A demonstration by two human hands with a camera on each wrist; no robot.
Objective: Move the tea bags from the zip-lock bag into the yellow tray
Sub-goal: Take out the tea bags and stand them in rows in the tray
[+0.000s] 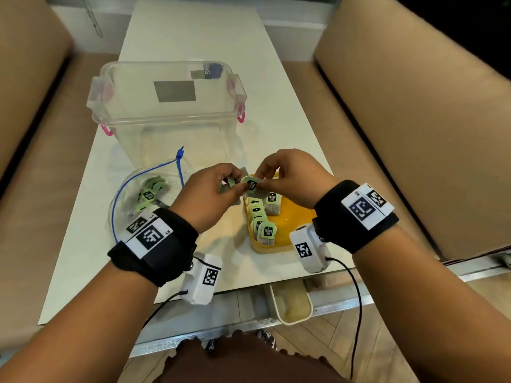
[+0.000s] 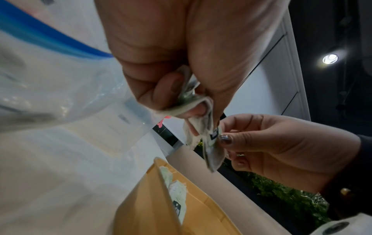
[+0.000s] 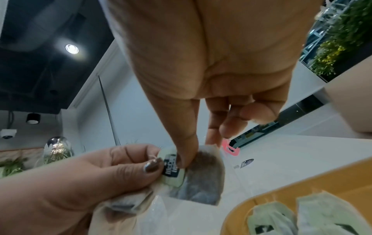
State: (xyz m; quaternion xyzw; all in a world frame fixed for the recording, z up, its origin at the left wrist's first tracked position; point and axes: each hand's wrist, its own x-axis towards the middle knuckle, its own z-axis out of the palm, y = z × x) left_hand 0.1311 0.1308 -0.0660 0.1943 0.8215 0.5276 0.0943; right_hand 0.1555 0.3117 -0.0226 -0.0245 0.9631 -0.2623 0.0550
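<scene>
My left hand (image 1: 218, 189) grips a small bunch of tea bags (image 2: 198, 109) above the table, between the zip-lock bag and the tray. My right hand (image 1: 279, 176) pinches one tea bag (image 1: 252, 186) by its green tag, thumb on the label (image 3: 171, 167); my left thumb touches the same tag. The yellow tray (image 1: 293, 214) lies just below the hands and holds a row of green-tagged tea bags (image 1: 260, 217). The clear zip-lock bag (image 1: 124, 205) with a blue zip lies open at the left with several tea bags (image 1: 150, 189) inside.
A clear plastic storage box (image 1: 168, 106) with pink latches stands behind the hands on the white table (image 1: 193, 31). Tan cushioned seats (image 1: 414, 120) flank the table on both sides. A small cream bin (image 1: 291, 305) hangs under the table's near edge.
</scene>
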